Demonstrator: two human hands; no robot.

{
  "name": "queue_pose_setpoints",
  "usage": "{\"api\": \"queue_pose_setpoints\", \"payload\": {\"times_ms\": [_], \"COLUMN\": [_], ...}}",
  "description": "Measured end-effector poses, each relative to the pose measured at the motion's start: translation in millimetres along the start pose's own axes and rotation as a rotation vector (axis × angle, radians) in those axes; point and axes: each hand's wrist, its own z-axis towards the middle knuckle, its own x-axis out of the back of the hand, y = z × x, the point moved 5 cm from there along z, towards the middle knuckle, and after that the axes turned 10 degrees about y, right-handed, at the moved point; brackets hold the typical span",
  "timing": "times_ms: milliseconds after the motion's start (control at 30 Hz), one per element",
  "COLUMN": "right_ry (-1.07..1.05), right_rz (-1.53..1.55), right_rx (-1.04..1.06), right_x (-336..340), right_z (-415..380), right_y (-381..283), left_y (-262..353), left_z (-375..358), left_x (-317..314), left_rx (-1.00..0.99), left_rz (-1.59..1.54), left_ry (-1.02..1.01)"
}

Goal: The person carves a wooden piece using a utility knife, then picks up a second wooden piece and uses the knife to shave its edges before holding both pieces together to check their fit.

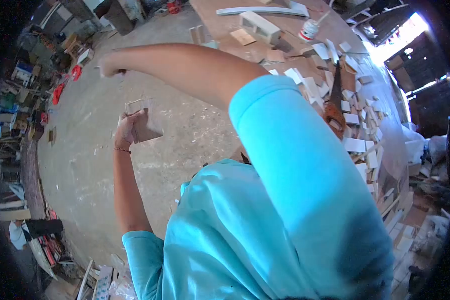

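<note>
A flat brownish wooden piece with a pale edge [149, 128] is gripped in my left hand [127, 129], held over the floor left of the centre; its far edge is smeared. My right arm reaches across the top of the view, and my right hand [111, 64] hangs above and left of the wooden piece, apart from it. Motion blurs that hand, and its fingers cannot be made out.
On the workbench [215, 15] lie a small wooden box-like frame [260, 26], a white tub [309, 31] and loose offcuts. A handsaw [335, 112] rests among white blocks at right. Clutter lines the left wall, with what looks like a person [19, 234] at lower left.
</note>
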Motion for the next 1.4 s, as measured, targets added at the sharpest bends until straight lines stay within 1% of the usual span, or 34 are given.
{"api": "queue_pose_setpoints", "payload": {"times_ms": [33, 67, 133, 167, 200, 233, 300, 333, 367, 400, 433, 500, 533, 567, 600, 633, 700, 767, 800, 833, 900, 933, 967, 1000, 1033, 1067, 1133, 1167, 1233, 1267, 1333, 1367, 1400], "right_ry": [0.016, 0.012, 0.058, 0.06, 0.082, 0.104, 0.14, 0.044, -0.036, -0.051, -0.099, -0.143, -0.153, -0.162, -0.157, -0.136, -0.1, -0.001, -0.025, -0.018, 0.139, 0.155, 0.153, 0.151, 0.165, 0.164, 0.174, 0.185, 0.268, 0.256, 0.271, 0.285, 0.349], "right_rz": [0.049, 0.071, -0.221, -0.205, -0.21, -0.22, -0.247, 0.146, 0.136, 0.319, 0.313, 0.352, 0.385, 0.415, 0.409, 0.397, 0.384, 0.39, 0.444, 0.44, 0.26, 0.254, 0.269, 0.285, 0.279, 0.356, 0.486, 0.484, 0.436, 0.434, 0.395, 0.349, 0.245], "right_rx": [-0.032, 0.007, 0.223, 0.27, 0.364, 0.452, 0.618, 0.197, 0.129, 0.128, 0.122, -0.135, -0.181, -0.227, -0.238, -0.277, -0.33, -0.325, -0.416, -0.43, -0.348, -0.359, -0.437, -0.517, -0.534, -0.64, -0.806, -0.816, -0.843, -0.864, -0.886, -0.895, -0.852], "right_x": [7, 1, -5, -11, -17, -21, -21, -3, -9, -17, -26, -49, -65, -75, -76, -76, -68, -49, -46, -43, -29, -25, -21, -18, -18, -24, -21, -20, -15, -14, -14, -12, -33], "right_z": [-1, 10, 37, 44, 46, 45, 32, -10, -22, -36, -49, -81, -94, -106, -121, -139, -171, -199, -214, -228, -250, -263, -279, -295, -310, -326, -355, -367, -389, -399, -416, -421, -430], "right_y": [-27, -45, -87, -101, -106, -102, -83, -64, -47, -30, -15, 22, 44, 63, 72, 79, 92, 102, 112, 123, 144, 154, 167, 181, 196, 216, 231, 237, 251, 257, 265, 271, 299], "left_y": [2, 4, 2, -2, 11, 6, -15, -14, -12, -12, -14, -21, -23, -22, -22, -16, -6, -15, -15, -15, -10, -17, -19, -15, -15, -20, -36, -49, -58, -66, -55, -51, -49], "left_z": [-6, -12, -15, -13, -29, -26, -12, -13, -15, -16, -16, -13, -9, -4, -1, -2, -4, 15, 16, 15, 17, 26, 32, 30, 29, 32, 45, 53, 56, 57, 32, 25, 17], "left_x": [20, 35, 50, 62, 59, 69, 90, 94, 92, 90, 91, 91, 87, 77, 65, 54, 23, -8, -28, -48, -83, -103, -122, -142, -162, -182, -222, -241, -277, -292, -318, -329, -339], "left_rx": [0.005, 0.0, 0.021, 0.012, -0.006, -0.014, 0.047, 0.041, 0.047, 0.053, 0.054, 0.021, 0.024, 0.018, 0.013, 0.015, -0.001, 0.0, 0.004, 0.006, -0.025, -0.031, -0.041, -0.055, -0.068, -0.076, -0.22, -0.225, -0.335, -0.332, -0.381, -0.384, -0.45], "left_rz": [-0.002, 0.008, 0.015, 0.053, 0.03, 0.025, 0.071, 0.055, 0.069, 0.085, 0.078, 0.143, 0.14, 0.073, 0.007, 0.008, 0.157, 0.156, 0.144, 0.144, 0.324, 0.297, 0.3, 0.393, 0.487, 0.49, 0.414, 0.415, 0.525, 0.528, 0.579, 0.583, 0.693], "left_ry": [0.025, 0.068, 0.102, 0.073, 0.171, 0.197, 0.225, 0.237, 0.154, 0.067, 0.066, 0.163, 0.152, 0.054, -0.044, -0.059, -0.125, -0.205, -0.262, -0.277, -0.199, -0.264, -0.284, -0.294, -0.304, -0.322, -0.43, -0.444, -0.49, -0.502, -0.597, -0.601, -0.584]}}
